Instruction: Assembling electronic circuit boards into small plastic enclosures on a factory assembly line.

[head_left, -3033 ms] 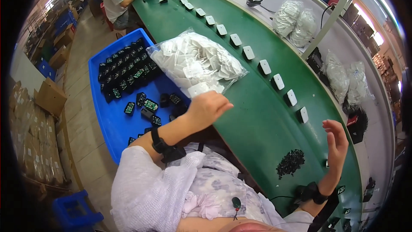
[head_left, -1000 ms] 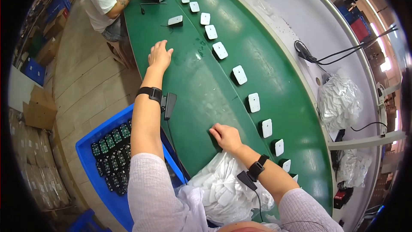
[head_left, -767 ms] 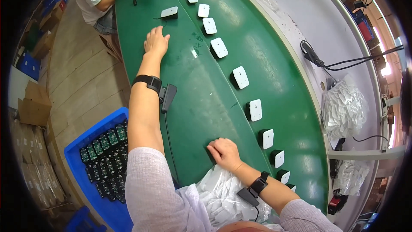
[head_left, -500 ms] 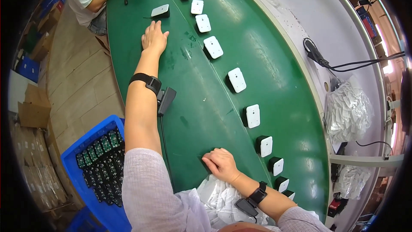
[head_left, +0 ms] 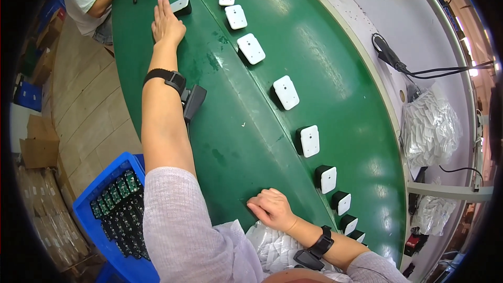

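My left hand [head_left: 167, 23] is stretched far out along the green surface [head_left: 314, 68], lying flat with the fingers straight and together; its grip is open and holds nothing. The fingertips touch a small white-faced block [head_left: 181, 4] that sits near the surface's left edge. My right hand [head_left: 272, 209] rests on the surface close to me, fingers curled loosely under, gripping nothing, just beside the clear bag of white parts [head_left: 277, 246] at the near edge. A curving row of white blocks [head_left: 286, 92] runs down the middle of the surface. A blue crate [head_left: 118, 209] of dark parts stands off the left edge.
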Available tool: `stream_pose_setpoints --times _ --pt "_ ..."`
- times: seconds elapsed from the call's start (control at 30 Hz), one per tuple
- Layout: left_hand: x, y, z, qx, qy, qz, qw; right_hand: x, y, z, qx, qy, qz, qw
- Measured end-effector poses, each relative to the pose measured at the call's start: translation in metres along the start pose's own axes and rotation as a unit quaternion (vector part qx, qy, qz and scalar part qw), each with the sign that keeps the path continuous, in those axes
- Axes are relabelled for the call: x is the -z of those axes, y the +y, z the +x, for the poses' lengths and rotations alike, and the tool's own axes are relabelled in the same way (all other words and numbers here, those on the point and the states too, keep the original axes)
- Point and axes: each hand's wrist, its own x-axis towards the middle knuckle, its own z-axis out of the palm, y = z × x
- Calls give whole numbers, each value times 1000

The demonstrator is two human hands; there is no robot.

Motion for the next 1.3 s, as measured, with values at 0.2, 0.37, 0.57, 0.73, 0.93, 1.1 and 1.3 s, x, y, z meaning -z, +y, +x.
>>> stream_pose_setpoints --times 0.2,0.37,0.57,0.73,0.93,1.1,1.3 --pt "2 21 24 -77 20 8 997 1 -3 0 -28 4 8 1000" --pt "-5 4 29 3 -88 30 996 1 -2 1 -26 5 12 1000" --pt "-6 -3 20 -74 -29 5 997 1 -3 2 -24 13 20 999" --pt "-14 -4 -22 -146 119 -92 978 -3 1 3 4 20 22 1000" --pt "36 32 -92 -282 66 -175 941 -3 -3 2 -7 17 -26 999" --pt "127 78 -171 -296 0 -289 911 -4 -8 2 -4 54 -19 998" --pt "211 107 -258 -268 -92 -355 891 34 -39 17 -195 168 310 915"
